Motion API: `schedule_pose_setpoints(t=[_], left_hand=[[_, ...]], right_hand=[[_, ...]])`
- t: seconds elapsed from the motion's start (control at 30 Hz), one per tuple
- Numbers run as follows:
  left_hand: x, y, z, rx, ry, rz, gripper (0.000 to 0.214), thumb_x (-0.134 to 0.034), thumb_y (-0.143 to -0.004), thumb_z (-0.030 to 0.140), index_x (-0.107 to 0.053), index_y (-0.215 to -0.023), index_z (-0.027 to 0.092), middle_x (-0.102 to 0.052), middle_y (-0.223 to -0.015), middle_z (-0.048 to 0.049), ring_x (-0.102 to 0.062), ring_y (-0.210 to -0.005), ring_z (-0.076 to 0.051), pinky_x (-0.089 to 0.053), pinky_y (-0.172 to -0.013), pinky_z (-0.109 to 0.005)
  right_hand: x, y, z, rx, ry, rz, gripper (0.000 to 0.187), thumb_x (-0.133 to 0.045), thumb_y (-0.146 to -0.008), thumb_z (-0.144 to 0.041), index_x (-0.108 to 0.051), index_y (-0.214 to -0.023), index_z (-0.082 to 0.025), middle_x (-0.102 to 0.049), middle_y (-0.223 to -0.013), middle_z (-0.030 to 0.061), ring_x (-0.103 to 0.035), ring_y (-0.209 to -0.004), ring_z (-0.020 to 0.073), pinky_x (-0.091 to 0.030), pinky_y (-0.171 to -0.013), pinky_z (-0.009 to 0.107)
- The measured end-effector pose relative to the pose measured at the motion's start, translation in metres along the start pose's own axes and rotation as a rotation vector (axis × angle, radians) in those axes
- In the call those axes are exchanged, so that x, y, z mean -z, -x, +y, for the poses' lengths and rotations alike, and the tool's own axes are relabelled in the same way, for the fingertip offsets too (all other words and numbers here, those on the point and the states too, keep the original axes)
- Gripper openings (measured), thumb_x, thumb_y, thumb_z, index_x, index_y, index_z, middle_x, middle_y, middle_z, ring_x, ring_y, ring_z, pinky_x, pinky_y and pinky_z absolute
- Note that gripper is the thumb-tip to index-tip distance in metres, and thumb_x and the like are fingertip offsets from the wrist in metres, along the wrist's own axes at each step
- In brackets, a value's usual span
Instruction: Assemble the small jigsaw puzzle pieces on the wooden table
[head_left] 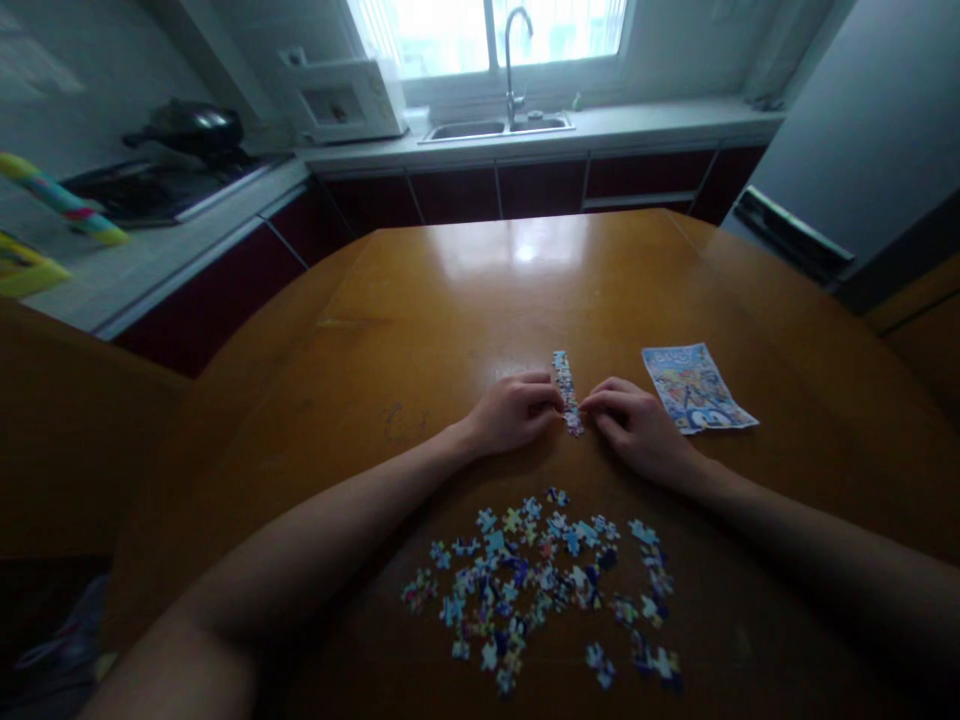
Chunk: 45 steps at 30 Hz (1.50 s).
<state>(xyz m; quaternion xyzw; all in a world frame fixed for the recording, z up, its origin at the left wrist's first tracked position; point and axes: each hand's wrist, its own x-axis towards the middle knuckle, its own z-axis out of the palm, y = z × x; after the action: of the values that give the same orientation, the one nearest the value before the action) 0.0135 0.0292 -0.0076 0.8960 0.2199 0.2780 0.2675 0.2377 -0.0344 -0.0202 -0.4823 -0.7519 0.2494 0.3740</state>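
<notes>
A short strip of joined jigsaw pieces (565, 388) lies upright on the wooden table (450, 330). My left hand (511, 412) rests at its left side, fingers curled and pinched against the strip's lower part. On the other side my right hand (637, 425) has its fingertips pressed together on the strip's bottom end. A scatter of several loose puzzle pieces (540, 580) lies nearer to me, between my forearms.
A printed picture sheet (696, 388) lies just right of my right hand. Behind the table run a counter with a sink and tap (510, 110), a microwave (346, 100) and a stove with a dark pan (191, 130). A grey fridge (862, 140) stands at the right.
</notes>
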Motion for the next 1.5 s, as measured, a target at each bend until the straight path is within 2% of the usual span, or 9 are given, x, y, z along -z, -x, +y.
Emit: schedule_pose_setpoints(t=[1.03,1.23,1.37,1.5], left_hand=[[0.0,-0.001,0.001,-0.01,-0.052,0.003,0.02,-0.053,-0.083,0.008,-0.071,-0.083,0.016,-0.062,-0.078,-0.002,-0.052,-0.066,-0.01,-0.041,-0.061,-0.023],[0.003,-0.001,0.002,-0.117,0.025,-0.098,0.022,-0.05,-0.086,0.008,-0.071,-0.09,0.017,-0.066,-0.088,-0.004,-0.059,-0.076,-0.012,-0.048,-0.069,-0.024],[0.005,0.0,0.004,-0.176,-0.023,-0.165,0.022,-0.05,-0.086,0.009,-0.07,-0.092,0.018,-0.067,-0.094,-0.0057,-0.063,-0.084,-0.015,-0.051,-0.076,-0.027],[0.007,0.001,0.016,-0.258,-0.069,-0.261,0.02,-0.052,-0.087,0.012,-0.07,-0.091,0.019,-0.066,-0.089,-0.0057,-0.062,-0.081,-0.016,-0.051,-0.076,-0.029]], right_hand=[[0.0,-0.001,-0.001,0.023,0.0,0.024,0.022,-0.057,-0.084,-0.005,-0.073,-0.086,-0.02,-0.065,-0.091,0.0049,-0.062,-0.089,0.0198,-0.049,-0.083,0.036],[-0.002,-0.001,0.0,0.03,0.026,0.037,0.021,-0.058,-0.085,-0.006,-0.073,-0.087,-0.02,-0.065,-0.091,0.0051,-0.062,-0.089,0.0197,-0.049,-0.083,0.036],[-0.002,-0.001,0.001,0.027,0.042,0.041,0.02,-0.059,-0.085,-0.007,-0.073,-0.087,-0.02,-0.065,-0.091,0.0052,-0.061,-0.09,0.0197,-0.049,-0.084,0.036],[-0.003,-0.002,0.002,0.038,0.038,0.039,0.02,-0.059,-0.085,-0.006,-0.072,-0.087,-0.021,-0.065,-0.091,0.0046,-0.061,-0.088,0.019,-0.049,-0.083,0.035]])
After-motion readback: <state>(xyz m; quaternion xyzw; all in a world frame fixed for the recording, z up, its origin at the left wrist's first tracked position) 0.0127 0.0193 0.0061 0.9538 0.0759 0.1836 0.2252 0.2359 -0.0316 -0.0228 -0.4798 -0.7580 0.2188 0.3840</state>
